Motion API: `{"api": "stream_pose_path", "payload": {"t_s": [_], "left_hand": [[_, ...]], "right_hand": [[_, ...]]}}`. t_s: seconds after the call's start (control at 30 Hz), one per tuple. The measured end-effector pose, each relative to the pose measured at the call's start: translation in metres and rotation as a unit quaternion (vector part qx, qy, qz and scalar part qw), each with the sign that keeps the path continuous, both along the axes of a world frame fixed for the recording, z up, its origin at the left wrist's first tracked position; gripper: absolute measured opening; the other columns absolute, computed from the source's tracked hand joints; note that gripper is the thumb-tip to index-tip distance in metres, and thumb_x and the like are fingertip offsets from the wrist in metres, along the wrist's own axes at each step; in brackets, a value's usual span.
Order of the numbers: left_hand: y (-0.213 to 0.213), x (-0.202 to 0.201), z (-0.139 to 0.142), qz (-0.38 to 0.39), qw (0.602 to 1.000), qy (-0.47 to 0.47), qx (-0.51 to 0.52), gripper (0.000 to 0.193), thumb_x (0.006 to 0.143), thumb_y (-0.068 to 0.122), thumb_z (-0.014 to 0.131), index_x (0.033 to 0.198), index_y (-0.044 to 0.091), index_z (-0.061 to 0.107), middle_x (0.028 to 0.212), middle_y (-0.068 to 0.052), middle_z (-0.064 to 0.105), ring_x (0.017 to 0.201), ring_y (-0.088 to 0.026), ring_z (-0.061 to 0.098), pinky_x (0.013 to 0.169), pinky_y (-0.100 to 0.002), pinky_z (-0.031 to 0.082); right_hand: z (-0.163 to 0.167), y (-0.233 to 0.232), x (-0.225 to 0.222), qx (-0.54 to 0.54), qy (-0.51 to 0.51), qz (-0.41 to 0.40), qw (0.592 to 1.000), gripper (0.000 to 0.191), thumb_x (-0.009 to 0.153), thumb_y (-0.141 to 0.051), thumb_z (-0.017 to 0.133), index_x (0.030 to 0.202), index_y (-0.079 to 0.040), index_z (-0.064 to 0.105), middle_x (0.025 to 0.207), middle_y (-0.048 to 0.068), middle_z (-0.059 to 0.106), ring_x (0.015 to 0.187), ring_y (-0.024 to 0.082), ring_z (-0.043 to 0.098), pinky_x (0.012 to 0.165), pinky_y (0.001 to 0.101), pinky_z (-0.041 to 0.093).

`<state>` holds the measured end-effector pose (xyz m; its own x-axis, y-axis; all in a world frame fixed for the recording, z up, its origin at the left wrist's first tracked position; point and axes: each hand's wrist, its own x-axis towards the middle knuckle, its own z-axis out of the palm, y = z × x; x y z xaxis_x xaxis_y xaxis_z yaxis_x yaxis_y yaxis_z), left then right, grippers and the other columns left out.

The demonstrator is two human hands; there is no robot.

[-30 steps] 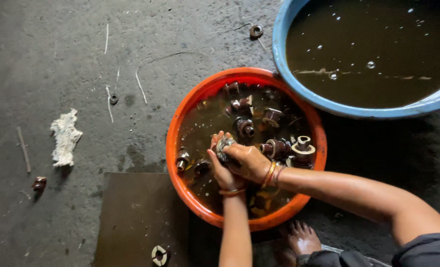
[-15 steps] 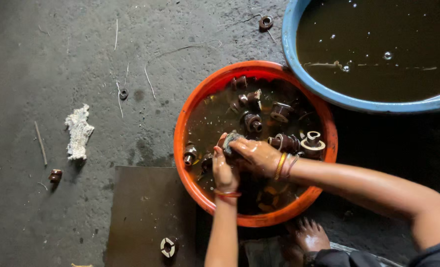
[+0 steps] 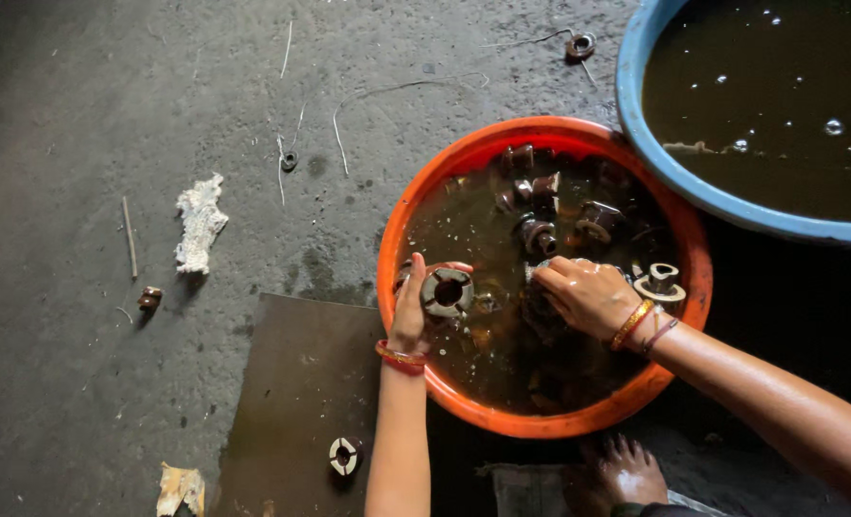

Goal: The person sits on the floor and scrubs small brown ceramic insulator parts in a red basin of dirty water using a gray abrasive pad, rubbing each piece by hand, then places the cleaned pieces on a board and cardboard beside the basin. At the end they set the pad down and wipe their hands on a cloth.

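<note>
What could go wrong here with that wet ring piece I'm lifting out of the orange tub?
The ring-shaped part in the left hand looks wet, held at the orange basin rim, so it could slip and splash back or hit the floor. The right hand reaches into murky water over unseen parts, so a scrape is possible. A bare foot sits close below the basin, exposed to drops.
</note>
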<state>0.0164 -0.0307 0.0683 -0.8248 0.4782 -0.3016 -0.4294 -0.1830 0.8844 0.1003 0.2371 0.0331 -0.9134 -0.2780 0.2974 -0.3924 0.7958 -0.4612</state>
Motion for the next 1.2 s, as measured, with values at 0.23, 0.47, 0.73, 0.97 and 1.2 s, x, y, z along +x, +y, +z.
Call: {"api": "stream_pose_path", "payload": {"t_s": [0.23, 0.47, 0.73, 0.97, 1.2], "left_hand": [[-0.008, -0.015, 0.038, -0.051, 0.984, 0.144, -0.087, 0.064, 0.108, 0.053, 0.042, 0.113, -0.005, 0.07, 0.092, -0.007, 0.073, 0.079, -0.011, 0.067, 0.072, -0.026, 0.055], [0.031, 0.025, -0.014, 0.133, 0.987, -0.001, 0.094, 0.047, 0.113, 0.039, 0.045, 0.098, 0.001, 0.068, 0.081, -0.007, 0.07, 0.07, -0.017, 0.065, 0.064, -0.03, 0.053], [0.066, 0.073, -0.13, 0.262, 0.927, -0.082, 0.256, 0.041, 0.104, 0.038, 0.047, 0.107, 0.002, 0.067, 0.088, -0.009, 0.07, 0.08, -0.019, 0.066, 0.075, -0.031, 0.055], [0.061, 0.071, -0.144, 0.291, 0.88, -0.241, 0.287, 0.038, 0.102, 0.038, 0.043, 0.102, 0.007, 0.065, 0.092, -0.006, 0.071, 0.082, -0.02, 0.068, 0.077, -0.033, 0.055], [0.07, 0.073, -0.145, 0.259, 0.913, -0.096, 0.301, 0.041, 0.106, 0.041, 0.045, 0.102, 0.006, 0.067, 0.091, -0.008, 0.07, 0.083, -0.019, 0.067, 0.077, -0.033, 0.056]], "right_hand": [[-0.013, -0.003, 0.002, 0.004, 0.014, -0.001, 1.0, 0.033, 0.084, -0.018, 0.069, 0.116, -0.012, 0.065, 0.095, 0.007, 0.063, 0.083, 0.028, 0.067, 0.067, 0.0398, 0.056], [-0.008, -0.01, -0.001, -0.25, 0.022, -0.081, 0.965, 0.021, 0.087, -0.017, 0.068, 0.104, -0.006, 0.064, 0.093, 0.015, 0.067, 0.085, 0.035, 0.066, 0.074, 0.0434, 0.053], [-0.016, -0.065, 0.026, -0.163, 0.032, -0.023, 0.986, 0.024, 0.091, -0.03, 0.071, 0.089, -0.008, 0.06, 0.077, 0.014, 0.064, 0.067, 0.035, 0.066, 0.054, 0.0439, 0.051], [-0.029, -0.068, -0.009, -0.091, 0.034, -0.062, 0.993, 0.021, 0.096, -0.025, 0.068, 0.089, -0.009, 0.055, 0.077, 0.01, 0.063, 0.069, 0.033, 0.065, 0.058, 0.0457, 0.051], [-0.024, -0.068, 0.013, -0.078, 0.077, -0.024, 0.994, 0.018, 0.089, -0.021, 0.068, 0.087, -0.008, 0.056, 0.072, 0.011, 0.061, 0.061, 0.031, 0.064, 0.049, 0.0436, 0.049]]}}
